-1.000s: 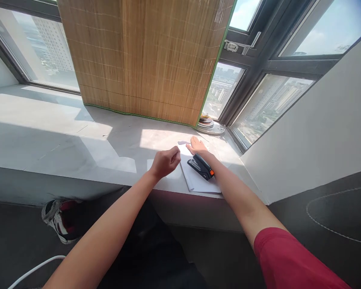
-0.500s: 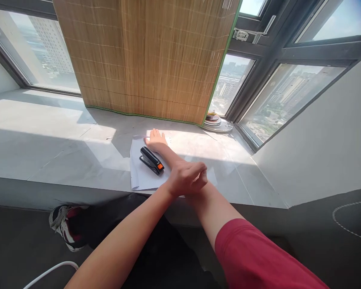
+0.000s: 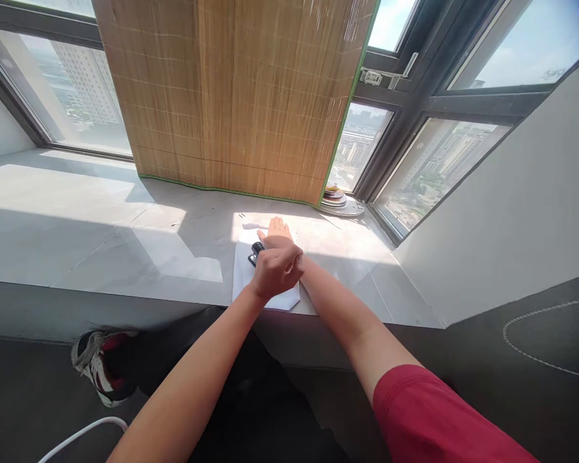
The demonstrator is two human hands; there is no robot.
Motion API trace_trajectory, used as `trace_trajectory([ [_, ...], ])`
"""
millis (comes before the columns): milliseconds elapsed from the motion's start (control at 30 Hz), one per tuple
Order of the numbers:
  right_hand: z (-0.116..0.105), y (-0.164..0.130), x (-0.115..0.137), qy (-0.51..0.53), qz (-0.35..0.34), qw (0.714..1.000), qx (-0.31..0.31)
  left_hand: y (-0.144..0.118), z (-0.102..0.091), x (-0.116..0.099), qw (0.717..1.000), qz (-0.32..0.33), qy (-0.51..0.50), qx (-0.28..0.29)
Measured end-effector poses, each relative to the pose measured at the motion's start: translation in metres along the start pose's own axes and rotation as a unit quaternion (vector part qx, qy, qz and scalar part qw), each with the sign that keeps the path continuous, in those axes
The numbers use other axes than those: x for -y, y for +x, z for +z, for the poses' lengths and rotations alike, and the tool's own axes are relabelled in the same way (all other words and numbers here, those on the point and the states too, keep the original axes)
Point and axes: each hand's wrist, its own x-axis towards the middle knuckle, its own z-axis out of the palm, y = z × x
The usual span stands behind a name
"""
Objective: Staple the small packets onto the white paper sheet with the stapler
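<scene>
White paper sheets lie on the pale window ledge. My right hand rests flat over their far part, fingers stretched forward. A black stapler lies on the paper beside it, mostly hidden behind my left hand. Above the paper and stapler, my left hand is closed with its fingers curled, crossing in front of my right wrist. What it holds, if anything, is hidden.
A bamboo blind with a green edge hangs down to the ledge. Stacked round plates stand in the window corner. Two small dark marks show beyond the paper. A shoe is at lower left.
The paper and my right hand have shifted right along the ledge. My left hand is further left relative to them and now covers most of the stapler. The view has turned slightly.
</scene>
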Motion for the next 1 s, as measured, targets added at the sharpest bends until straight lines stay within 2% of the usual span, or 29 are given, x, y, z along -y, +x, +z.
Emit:
trace_trajectory([
  [33,-0.008,-0.004,-0.009,-0.002,0.009,1.000,-0.004,-0.001,-0.004,0.010,0.999,-0.030,0.014,-0.004],
  [100,-0.023,-0.010,-0.023,-0.019,0.026,0.999,0.001,-0.004,-0.014,0.033,0.989,-0.142,0.048,-0.017],
  [167,-0.035,-0.013,-0.028,-0.015,0.031,0.999,0.001,-0.010,-0.024,0.059,0.953,-0.284,0.094,-0.038],
  [200,-0.039,-0.015,-0.028,-0.009,0.034,0.999,-0.003,-0.014,-0.028,0.071,0.932,-0.344,0.113,-0.031],
  [233,-0.044,-0.015,-0.026,-0.002,0.035,0.999,-0.009,-0.018,-0.032,0.081,0.912,-0.393,0.120,-0.011],
  [300,-0.053,-0.017,-0.019,0.015,0.034,0.999,-0.026,-0.027,-0.036,0.094,0.880,-0.459,0.108,0.063],
  [400,-0.071,-0.030,-0.008,0.047,0.027,0.995,-0.081,-0.036,-0.035,0.102,0.868,-0.462,0.095,0.155],
  [500,-0.092,-0.065,-0.005,0.102,0.014,0.989,-0.102,-0.040,-0.030,0.102,0.872,-0.423,0.141,0.200],
  [600,-0.104,-0.113,-0.009,0.151,-0.050,0.987,-0.031,-0.041,-0.028,0.102,0.867,-0.397,0.190,0.233],
  [733,-0.102,-0.157,-0.013,0.075,-0.127,0.988,0.043,-0.039,-0.026,0.099,0.849,-0.383,0.239,0.277],
  [800,-0.100,-0.164,-0.015,0.041,-0.148,0.987,0.053,-0.039,-0.025,0.096,0.841,-0.374,0.257,0.294],
  [867,-0.098,-0.163,-0.018,0.042,-0.159,0.986,0.036,-0.039,-0.025,0.094,0.836,-0.372,0.265,0.304],
  [1000,-0.098,-0.158,-0.029,0.080,-0.173,0.980,-0.055,-0.039,-0.025,0.093,0.837,-0.375,0.253,0.309],
])
